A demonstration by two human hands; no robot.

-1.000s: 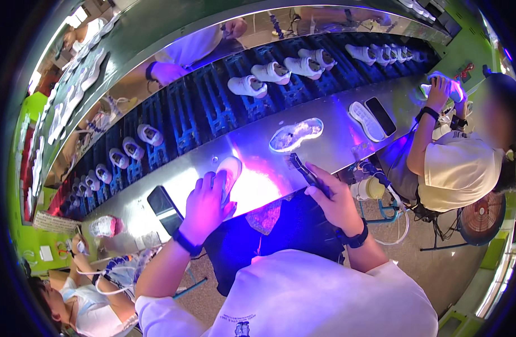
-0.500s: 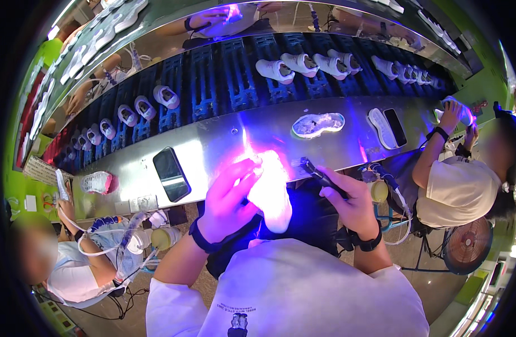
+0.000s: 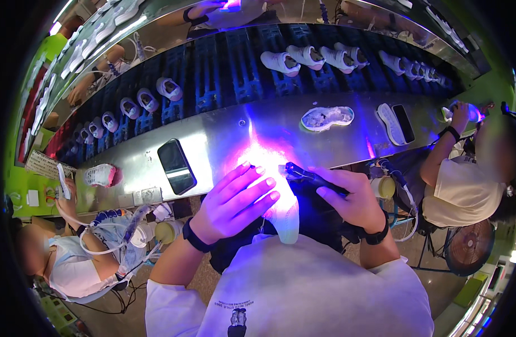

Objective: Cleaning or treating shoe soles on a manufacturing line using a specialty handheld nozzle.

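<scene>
Under a glaring violet light, a white shoe hangs over the near edge of the metal bench, its lit part washed out. My left hand grips it from the left, fingers laid across its top and the thumb hidden beneath. In my right hand is a black-handled brush, held between thumb and fingers. The brush's head reaches the shoe's right side, close to my left fingertips; glare hides whether it touches.
On the metal bench lie a dark phone, a white sole, another sole beside a second phone, and a pink-white shoe. Beyond runs a blue slatted conveyor with several shoes. Co-workers sit on both sides.
The brush has come left from beside the shoe to its lit surface. My left fingers have spread across the shoe, which has turned and shifted slightly toward me. Conveyor shoes have shifted slightly right.
</scene>
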